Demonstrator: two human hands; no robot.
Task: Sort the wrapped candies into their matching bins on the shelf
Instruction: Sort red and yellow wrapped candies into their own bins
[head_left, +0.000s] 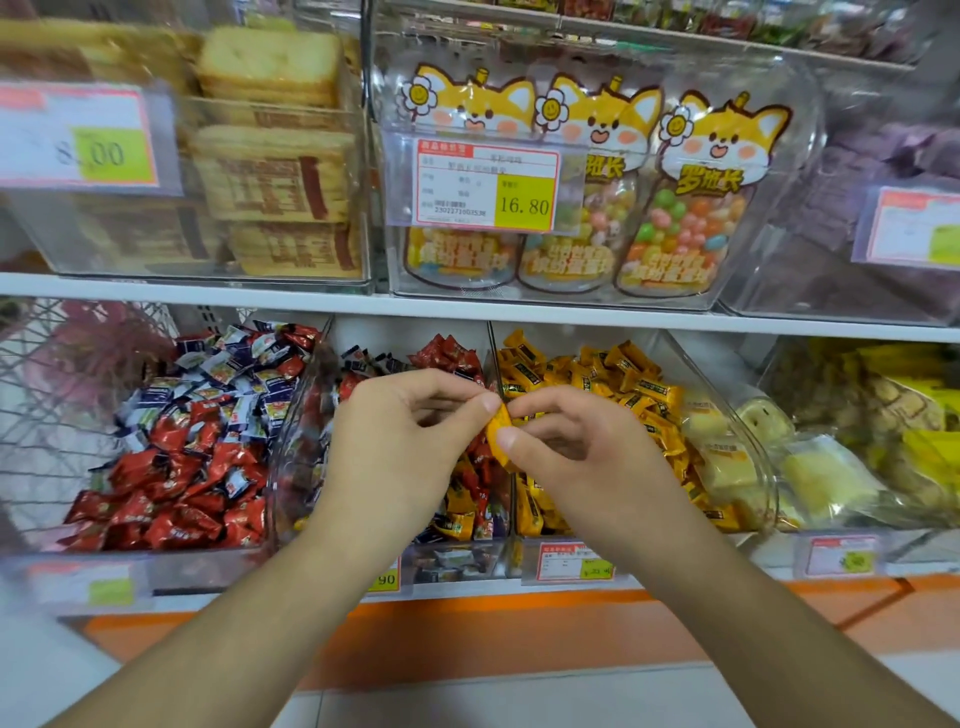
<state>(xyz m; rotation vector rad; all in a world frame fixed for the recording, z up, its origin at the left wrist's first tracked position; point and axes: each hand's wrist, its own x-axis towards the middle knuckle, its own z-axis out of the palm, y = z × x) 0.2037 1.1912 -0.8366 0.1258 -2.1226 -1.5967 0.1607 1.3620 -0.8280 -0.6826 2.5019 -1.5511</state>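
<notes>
- Nearest, the left hand (400, 441) and right hand (576, 447) meet in front of the lower shelf, both pinching one small orange-yellow wrapped candy (500, 434) between thumb and fingertips.
- Just behind them, the clear plastic middle bin (415, 564) holds mixed red, yellow and dark wrapped sweets.
- To its right, the clear bin of yellow wrapped candies (597, 379); to its left, the clear bin of red and white-blue wrapped candies (197, 447).
- Farther up, three fox-printed jars of coloured sweets (680, 228) stand behind a 16.80 price label (488, 184).
</notes>
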